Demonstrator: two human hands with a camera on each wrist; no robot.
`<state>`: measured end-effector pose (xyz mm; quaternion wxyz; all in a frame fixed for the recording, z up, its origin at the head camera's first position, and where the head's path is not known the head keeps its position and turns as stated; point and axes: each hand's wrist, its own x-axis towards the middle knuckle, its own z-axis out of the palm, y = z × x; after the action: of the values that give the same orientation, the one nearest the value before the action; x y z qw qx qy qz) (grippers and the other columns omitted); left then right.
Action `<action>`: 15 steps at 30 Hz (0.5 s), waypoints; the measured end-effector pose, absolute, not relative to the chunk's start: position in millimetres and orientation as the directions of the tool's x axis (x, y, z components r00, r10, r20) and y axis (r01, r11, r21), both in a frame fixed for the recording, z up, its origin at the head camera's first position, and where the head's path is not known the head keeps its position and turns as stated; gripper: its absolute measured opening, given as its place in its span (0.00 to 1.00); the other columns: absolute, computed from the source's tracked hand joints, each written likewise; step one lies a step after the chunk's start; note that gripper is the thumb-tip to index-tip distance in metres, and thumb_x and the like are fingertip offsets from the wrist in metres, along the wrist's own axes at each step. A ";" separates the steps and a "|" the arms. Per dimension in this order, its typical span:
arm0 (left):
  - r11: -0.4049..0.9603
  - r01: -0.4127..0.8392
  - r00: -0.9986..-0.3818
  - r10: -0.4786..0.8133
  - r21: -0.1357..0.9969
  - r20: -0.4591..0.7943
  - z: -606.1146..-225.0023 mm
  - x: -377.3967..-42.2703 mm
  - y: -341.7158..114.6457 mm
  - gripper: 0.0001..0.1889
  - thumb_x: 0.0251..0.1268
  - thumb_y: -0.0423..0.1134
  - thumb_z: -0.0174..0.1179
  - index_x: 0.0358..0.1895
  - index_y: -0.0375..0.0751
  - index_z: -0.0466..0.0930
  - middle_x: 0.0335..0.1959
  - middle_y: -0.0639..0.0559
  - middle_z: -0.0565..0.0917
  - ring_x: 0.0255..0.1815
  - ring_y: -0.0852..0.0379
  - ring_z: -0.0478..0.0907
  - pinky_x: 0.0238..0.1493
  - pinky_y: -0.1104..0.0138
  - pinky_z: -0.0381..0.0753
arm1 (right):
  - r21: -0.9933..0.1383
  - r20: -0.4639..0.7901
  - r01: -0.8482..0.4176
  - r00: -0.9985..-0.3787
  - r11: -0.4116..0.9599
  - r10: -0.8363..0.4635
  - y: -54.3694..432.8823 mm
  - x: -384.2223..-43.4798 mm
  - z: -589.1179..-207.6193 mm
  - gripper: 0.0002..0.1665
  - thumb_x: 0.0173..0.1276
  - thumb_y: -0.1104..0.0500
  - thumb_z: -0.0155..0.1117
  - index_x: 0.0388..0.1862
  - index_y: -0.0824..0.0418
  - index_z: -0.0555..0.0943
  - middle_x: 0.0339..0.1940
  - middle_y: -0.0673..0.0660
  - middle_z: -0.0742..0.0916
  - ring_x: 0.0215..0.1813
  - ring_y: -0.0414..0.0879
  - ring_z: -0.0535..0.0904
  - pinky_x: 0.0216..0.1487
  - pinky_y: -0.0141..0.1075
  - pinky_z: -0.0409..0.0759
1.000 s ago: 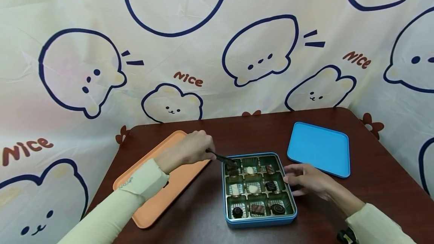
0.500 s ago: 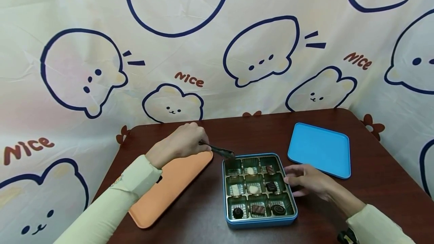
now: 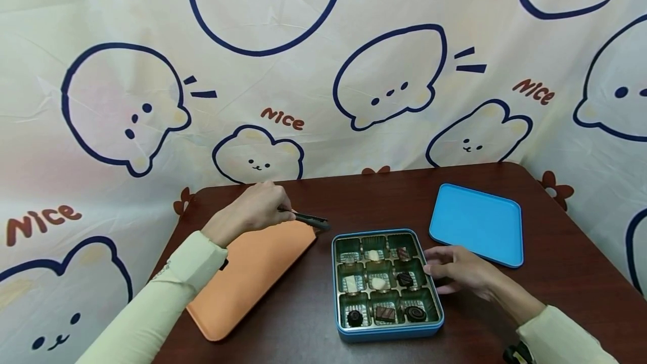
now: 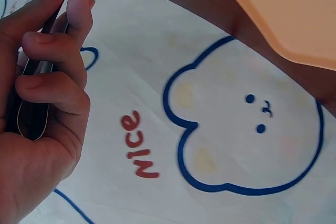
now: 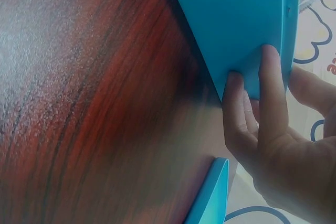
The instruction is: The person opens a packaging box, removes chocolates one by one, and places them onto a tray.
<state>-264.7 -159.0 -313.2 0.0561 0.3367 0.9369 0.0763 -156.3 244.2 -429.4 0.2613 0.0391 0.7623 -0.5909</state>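
My left hand (image 3: 258, 206) grips black tongs (image 3: 309, 219) above the far right end of the orange tray (image 3: 253, 274). A small dark piece, probably chocolate, shows at the tong tips. In the left wrist view the fingers curl round the bent end of the tongs. A blue box (image 3: 389, 333) with a gold divided insert stands right of the tray. Dark, brown and white chocolates sit in most of its compartments; the back left compartment holds none. My right hand (image 3: 462, 271) touches the box's right side with fairly straight fingers, thumb by the rim in the right wrist view.
A blue lid (image 3: 477, 223) lies at the back right of the dark brown table (image 3: 283, 324). Behind the table hangs a pale cloth (image 3: 313, 83) with bear drawings. The orange tray lies slantwise, partly hidden by the left arm.
My left hand has lifted the tongs out of the box's back left compartment with a dark piece and moved left to the tray's end. The right hand stays at the box.
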 end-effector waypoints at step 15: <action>0.849 0.510 -0.837 0.527 0.138 -0.148 -337.6 -276.9 -191.6 0.11 0.62 0.41 0.69 0.20 0.49 0.86 0.16 0.60 0.80 0.19 0.62 0.73 0.23 0.68 0.71 | -0.878 -0.450 0.374 -0.858 0.297 -0.249 243.6 -155.9 -428.2 0.42 0.71 0.58 0.65 0.74 0.76 0.58 0.63 0.73 0.75 0.51 0.52 0.84 0.45 0.47 0.85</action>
<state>-276.9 -191.6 -337.6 0.0903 0.2706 0.9573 0.0466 -155.9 243.6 -428.2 0.2637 0.0411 0.7610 -0.5913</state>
